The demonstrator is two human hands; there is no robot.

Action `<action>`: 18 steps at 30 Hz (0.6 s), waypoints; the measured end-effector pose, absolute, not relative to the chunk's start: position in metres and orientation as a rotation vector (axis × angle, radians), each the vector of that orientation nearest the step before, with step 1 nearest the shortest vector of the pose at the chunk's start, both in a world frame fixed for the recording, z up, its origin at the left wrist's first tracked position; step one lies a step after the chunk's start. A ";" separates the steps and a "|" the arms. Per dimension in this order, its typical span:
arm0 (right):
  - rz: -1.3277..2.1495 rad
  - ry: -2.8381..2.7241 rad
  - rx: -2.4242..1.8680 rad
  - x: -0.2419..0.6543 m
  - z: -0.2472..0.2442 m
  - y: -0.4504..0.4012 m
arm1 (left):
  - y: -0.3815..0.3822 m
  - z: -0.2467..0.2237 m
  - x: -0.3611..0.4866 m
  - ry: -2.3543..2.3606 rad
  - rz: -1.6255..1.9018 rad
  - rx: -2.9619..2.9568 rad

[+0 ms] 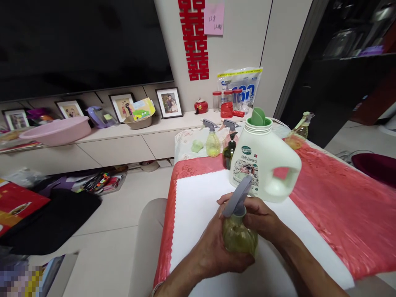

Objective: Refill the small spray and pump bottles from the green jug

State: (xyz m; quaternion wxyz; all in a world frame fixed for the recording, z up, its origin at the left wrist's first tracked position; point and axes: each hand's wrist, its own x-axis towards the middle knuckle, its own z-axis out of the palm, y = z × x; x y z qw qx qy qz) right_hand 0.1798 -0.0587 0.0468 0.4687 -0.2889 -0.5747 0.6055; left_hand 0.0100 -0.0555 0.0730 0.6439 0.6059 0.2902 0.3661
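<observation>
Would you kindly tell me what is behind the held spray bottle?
The white mat and pale jug show beyond the spray bottle. Its grey head hides part of the jug's front; nothing shows clearly through its body.

Red-covered table (337, 198): white scalloped mat (194, 214) is lying over the cover. Large pale green jug (262, 165) is standing upright on the mat, its wide mouth holding a green cup (258, 117). Dark pump bottle (228, 157) is standing just beside it, by the mat's far edge. Farther back, patterned pale cloth (185, 144) is bearing a yellow-tinted spray bottle (213, 144), a pink spray bottle (227, 138), partly hidden, and a crumpled pale green item (197, 145). Amber-tinted spray bottle (295, 140) is standing near the far right edge.
</observation>
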 end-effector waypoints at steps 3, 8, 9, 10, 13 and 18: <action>1.469 -1.347 -0.732 0.177 0.047 -0.061 | -0.055 0.066 0.011 0.622 0.725 1.444; 1.360 -1.286 -0.820 0.166 0.056 -0.063 | -0.054 0.055 0.014 0.619 0.802 1.416; 1.329 -1.279 -0.842 0.164 0.058 -0.063 | -0.054 0.055 0.015 0.616 0.825 1.403; 1.301 -1.275 -0.861 0.162 0.060 -0.063 | -0.053 0.055 0.016 0.622 0.842 1.394; 1.238 -1.274 -0.907 0.158 0.063 -0.064 | -0.053 0.057 0.019 0.669 0.892 1.433; 1.178 -1.282 -0.937 0.158 0.063 -0.064 | -0.054 0.048 0.021 0.723 0.942 1.529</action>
